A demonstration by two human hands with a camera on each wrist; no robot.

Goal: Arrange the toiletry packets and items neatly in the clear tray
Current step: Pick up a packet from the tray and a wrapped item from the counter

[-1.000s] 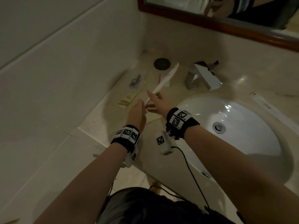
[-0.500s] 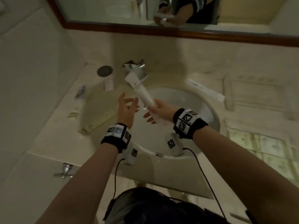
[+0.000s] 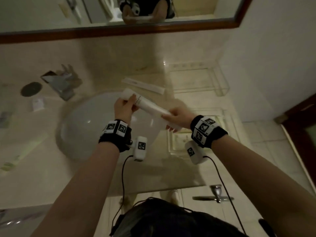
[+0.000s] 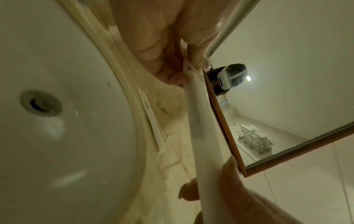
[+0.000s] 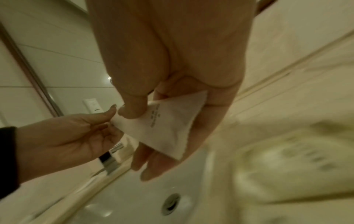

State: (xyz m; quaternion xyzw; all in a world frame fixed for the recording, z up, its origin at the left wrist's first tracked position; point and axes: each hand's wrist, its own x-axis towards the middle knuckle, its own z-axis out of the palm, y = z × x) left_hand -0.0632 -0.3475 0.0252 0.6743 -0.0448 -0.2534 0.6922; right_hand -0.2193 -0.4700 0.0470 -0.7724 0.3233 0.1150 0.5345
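I hold a long white packet (image 3: pixel 150 107) with small print level above the sink (image 3: pixel 82 127). My left hand (image 3: pixel 130 101) pinches its far end and my right hand (image 3: pixel 168 120) grips its near end. In the left wrist view the packet (image 4: pixel 199 121) runs down from the left fingers (image 4: pixel 168 75). In the right wrist view my thumb (image 5: pixel 132 112) presses the packet (image 5: pixel 166 125) against my fingers. The clear tray (image 3: pixel 221 87) stands at the back right of the counter, beyond the packet. A second long white packet (image 3: pixel 142 85) lies on the counter behind the sink.
The faucet (image 3: pixel 59 82) and a dark round disc (image 3: pixel 31 88) sit at the back left. A small white packet (image 3: pixel 37 104) and several blurred sachets (image 3: pixel 9 165) lie on the left of the counter. Another clear tray-like piece (image 3: pixel 177 144) lies under my right wrist. The mirror frame (image 3: pixel 119 31) runs along the wall.
My view has swung to the right. The packet has travelled right across the sink, and my left hand, open before, now pinches its far end.
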